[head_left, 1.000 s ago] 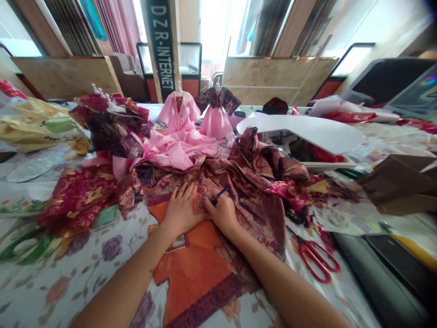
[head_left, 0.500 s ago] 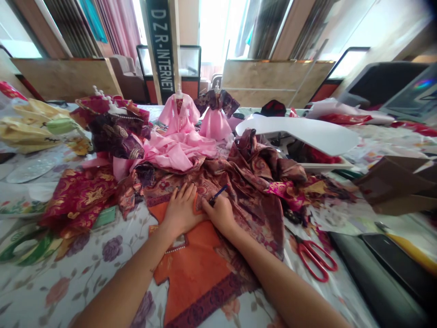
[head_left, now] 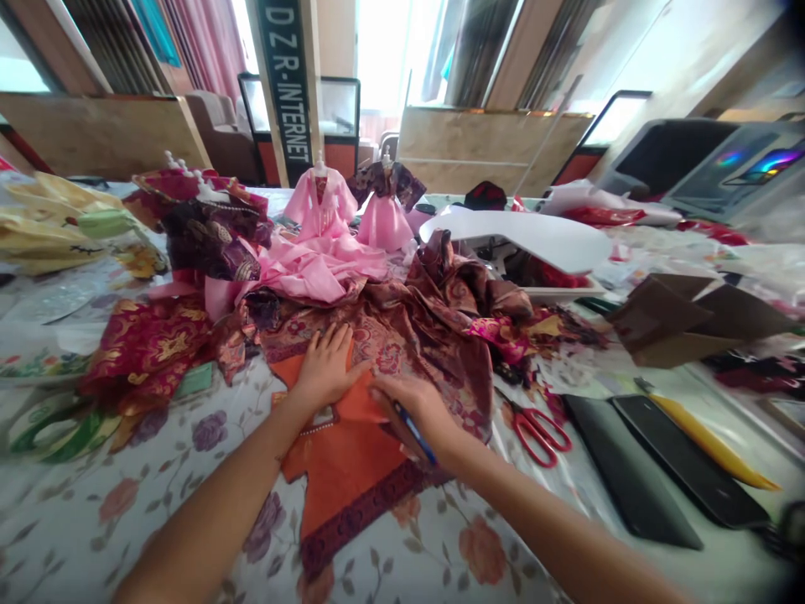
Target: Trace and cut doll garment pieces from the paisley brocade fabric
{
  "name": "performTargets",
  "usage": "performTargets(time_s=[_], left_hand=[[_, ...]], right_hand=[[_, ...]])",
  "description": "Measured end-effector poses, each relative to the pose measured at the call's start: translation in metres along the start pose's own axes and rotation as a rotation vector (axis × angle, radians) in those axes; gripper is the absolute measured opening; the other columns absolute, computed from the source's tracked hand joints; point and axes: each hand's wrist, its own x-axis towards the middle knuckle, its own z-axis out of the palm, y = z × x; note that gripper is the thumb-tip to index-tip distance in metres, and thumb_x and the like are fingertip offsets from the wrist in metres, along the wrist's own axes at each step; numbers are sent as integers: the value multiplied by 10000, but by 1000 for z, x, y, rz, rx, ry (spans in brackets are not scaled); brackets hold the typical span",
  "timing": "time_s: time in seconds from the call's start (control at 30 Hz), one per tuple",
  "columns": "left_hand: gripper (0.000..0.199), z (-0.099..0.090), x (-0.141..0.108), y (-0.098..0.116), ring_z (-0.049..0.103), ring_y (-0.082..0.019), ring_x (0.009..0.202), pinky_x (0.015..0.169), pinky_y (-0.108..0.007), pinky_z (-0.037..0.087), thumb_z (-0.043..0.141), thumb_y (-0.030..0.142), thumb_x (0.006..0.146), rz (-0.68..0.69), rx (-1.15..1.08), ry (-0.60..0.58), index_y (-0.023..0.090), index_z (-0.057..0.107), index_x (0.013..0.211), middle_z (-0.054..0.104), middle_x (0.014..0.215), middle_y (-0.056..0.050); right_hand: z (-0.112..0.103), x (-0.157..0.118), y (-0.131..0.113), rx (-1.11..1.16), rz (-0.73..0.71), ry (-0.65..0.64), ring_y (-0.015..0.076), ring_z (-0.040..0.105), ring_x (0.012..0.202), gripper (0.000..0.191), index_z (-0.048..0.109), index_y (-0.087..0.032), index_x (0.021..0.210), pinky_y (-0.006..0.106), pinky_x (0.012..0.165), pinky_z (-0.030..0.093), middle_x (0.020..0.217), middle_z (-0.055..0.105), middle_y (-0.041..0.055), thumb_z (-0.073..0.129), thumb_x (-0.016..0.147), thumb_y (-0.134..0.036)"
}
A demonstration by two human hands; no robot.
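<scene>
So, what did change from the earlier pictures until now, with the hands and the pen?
The right hand has pulled back toward the person, off the patterned cloth to above the edge of the orange cloth. The blue pen stays in that hand but has turned to point down and toward the person. Nothing was let go. The left hand stays flat on the cloth, and the red scissors still lie on the table cover.

Pink doll gown [head_left: 320, 201] on a stand, red-handled scissors [head_left: 516, 426], black tablet [head_left: 685, 461]
</scene>
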Motion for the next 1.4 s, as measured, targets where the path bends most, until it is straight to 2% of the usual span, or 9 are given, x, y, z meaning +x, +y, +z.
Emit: performTargets(time_s=[0.07,0.13,0.27,0.33,0.47,0.87,1.17,1.27,1.4], left_hand=[[738,0,0,0,247,-274,1402,1145,-462,164,297,621,903,-6,0,1,127,322,1450,321,1512,-111],[740,-1,0,1,259,-271,1398,1144,-454,174,293,626,902,-10,3,2,126,326,1447,330,1509,-106],[692,-4,0,2,263,-256,1397,1139,-444,191,300,596,917,-15,10,14,143,347,1438,355,1497,-100],[670,-5,-1,2,270,-251,1394,1137,-441,197,301,580,924,-15,9,24,151,351,1437,359,1495,-100],[655,-7,-1,3,295,-252,1383,1134,-440,206,291,567,933,-11,2,40,145,365,1429,369,1489,-104],[673,-4,-1,-1,254,-237,1403,1145,-436,174,286,556,941,-2,-69,51,136,272,1466,326,1510,-109],[589,1,2,-7,239,-255,1410,1154,-464,134,359,496,944,-19,-255,67,115,428,1388,360,1486,-136],[565,1,5,-11,257,-259,1403,1149,-458,175,329,474,959,-47,-355,101,89,492,1339,393,1464,-146],[542,-4,10,-19,375,-221,1350,1113,-377,296,264,422,984,-106,-489,170,69,555,1275,497,1386,-156]], right_hand=[[5,-15,-10,-51,-106,-151,225,626,1007,270,625,-168,1083,313,875,458,1054,695,114,424,936,-272],[11,-24,-15,-138,-169,-264,252,491,1240,361,553,-130,1226,371,1027,374,1275,595,158,442,938,-316],[22,-30,-18,-263,-163,-393,289,242,1401,680,420,-87,1370,505,1149,140,1477,358,188,501,874,-545],[24,-32,-17,-292,-134,-415,308,176,1419,793,370,-68,1405,554,1145,62,1494,313,207,486,846,-619],[25,-37,-16,-319,-108,-415,323,108,1430,808,342,-77,1427,576,1137,7,1507,294,190,461,846,-627],[26,-36,-18,-288,-69,-448,324,102,1430,875,310,-98,1448,584,1131,-31,1523,267,172,416,827,-705],[29,-37,-17,-299,-53,-462,322,98,1430,896,281,-112,1456,633,1109,-13,1531,250,157,415,814,-724],[28,-37,-17,-297,-57,-462,322,96,1431,884,279,-119,1457,634,1108,-11,1535,241,153,421,819,-713],[29,-36,-17,-308,-67,-468,325,96,1431,863,282,-115,1456,630,1110,-14,1540,227,152,412,833,-697]])
